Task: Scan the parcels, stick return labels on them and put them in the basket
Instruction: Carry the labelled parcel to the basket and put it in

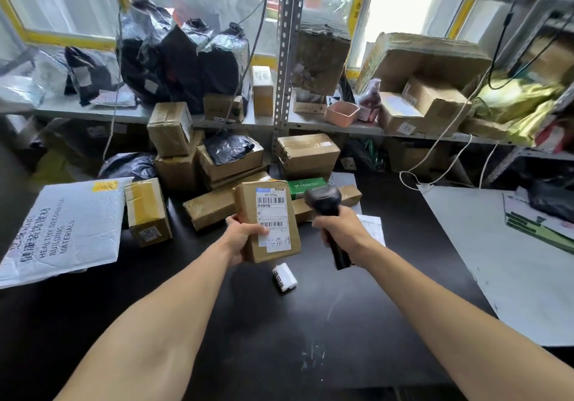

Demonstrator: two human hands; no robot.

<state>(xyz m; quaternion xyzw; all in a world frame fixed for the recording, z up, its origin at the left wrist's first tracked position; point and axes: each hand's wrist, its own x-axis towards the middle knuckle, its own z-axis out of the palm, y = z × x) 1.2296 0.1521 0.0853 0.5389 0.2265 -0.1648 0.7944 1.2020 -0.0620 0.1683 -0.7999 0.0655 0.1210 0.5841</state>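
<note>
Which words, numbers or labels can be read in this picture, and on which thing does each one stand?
"HEALTHY DECORATION BUILDING MATERIALS": white mailer bag, with large Chinese characters beside it, too blurred to quote.
Shipping label on the brown parcel in the left hand: barcodes and small print, too small to read.
Handwritten sticker below that label: unclear.
Label roll on the table: print too blurred.
Green box: white print, unreadable.
</note>
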